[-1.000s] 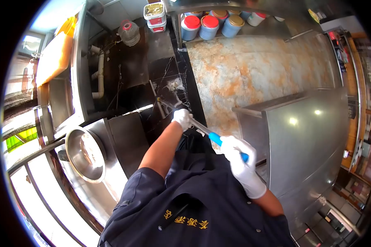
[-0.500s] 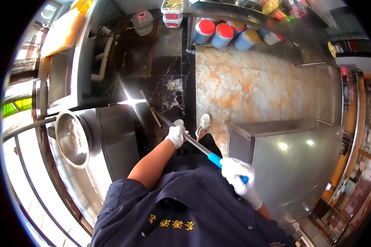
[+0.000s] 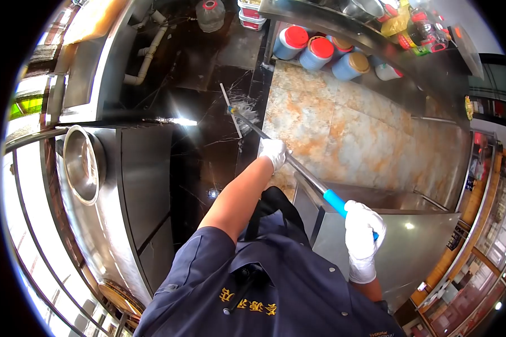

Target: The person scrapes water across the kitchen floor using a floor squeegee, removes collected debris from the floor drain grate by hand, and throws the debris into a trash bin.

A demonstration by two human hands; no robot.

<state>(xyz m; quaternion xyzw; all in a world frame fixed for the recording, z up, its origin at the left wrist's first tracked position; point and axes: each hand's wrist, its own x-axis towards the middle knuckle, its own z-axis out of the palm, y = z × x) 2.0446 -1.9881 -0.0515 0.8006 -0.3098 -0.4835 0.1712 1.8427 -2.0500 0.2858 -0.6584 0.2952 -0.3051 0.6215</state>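
A long-handled floor squeegee (image 3: 310,178) runs diagonally from my right side toward the dark floor ahead. Its thin crossbar head (image 3: 236,121) rests on the black tiles beside a patch of white suds (image 3: 249,112). My left hand (image 3: 274,153), in a white glove, is closed around the metal pole partway along. Farther back, my right hand (image 3: 364,229), also gloved in white, grips the blue handle end (image 3: 335,202). The fingers of both hands are wrapped round the pole.
A steel cabinet (image 3: 388,241) stands close at my right. On the left, a steel counter (image 3: 111,191) holds a metal bowl (image 3: 84,165). Ahead are lidded blue buckets (image 3: 316,53) under a shelf, a clear jug (image 3: 210,17) and a white pipe (image 3: 149,59).
The squeegee head has moved forward and right to the suds. My left hand has reached forward and right, and my right hand has shifted right. Both keep their grip as the view shifts.
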